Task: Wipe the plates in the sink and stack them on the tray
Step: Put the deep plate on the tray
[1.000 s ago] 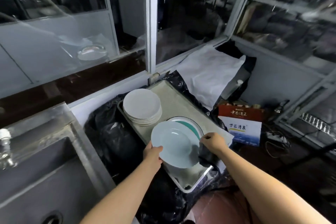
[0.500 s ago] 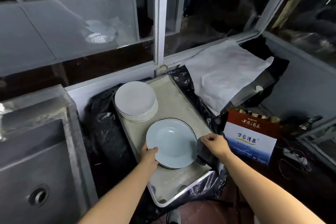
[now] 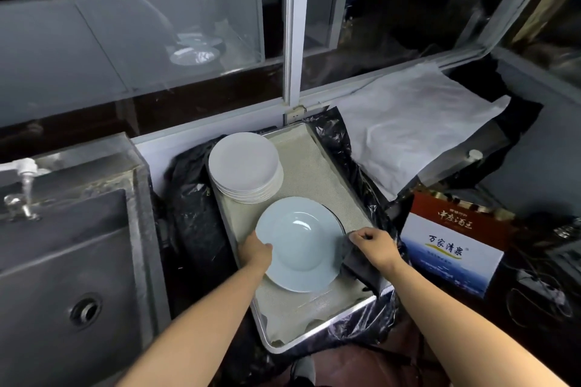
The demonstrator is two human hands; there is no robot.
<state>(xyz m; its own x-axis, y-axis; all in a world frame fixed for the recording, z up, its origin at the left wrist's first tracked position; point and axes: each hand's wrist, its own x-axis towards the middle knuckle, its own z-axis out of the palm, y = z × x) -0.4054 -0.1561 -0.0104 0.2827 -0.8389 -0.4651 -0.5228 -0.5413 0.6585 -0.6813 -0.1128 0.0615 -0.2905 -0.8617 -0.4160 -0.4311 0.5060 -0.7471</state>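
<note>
A metal tray (image 3: 314,336), lined with a beige mat, sits on black plastic (image 3: 195,223) right of the steel sink (image 3: 63,261), under a window (image 3: 157,25). A white plate stack (image 3: 243,163) fills its far left corner. The left hand (image 3: 256,251) grips the pale blue plate (image 3: 298,243) at the tray's middle; the right hand (image 3: 374,245) pinches a dark cloth (image 3: 361,267) at the right edge. A printed box (image 3: 452,248) stands beyond.
</note>
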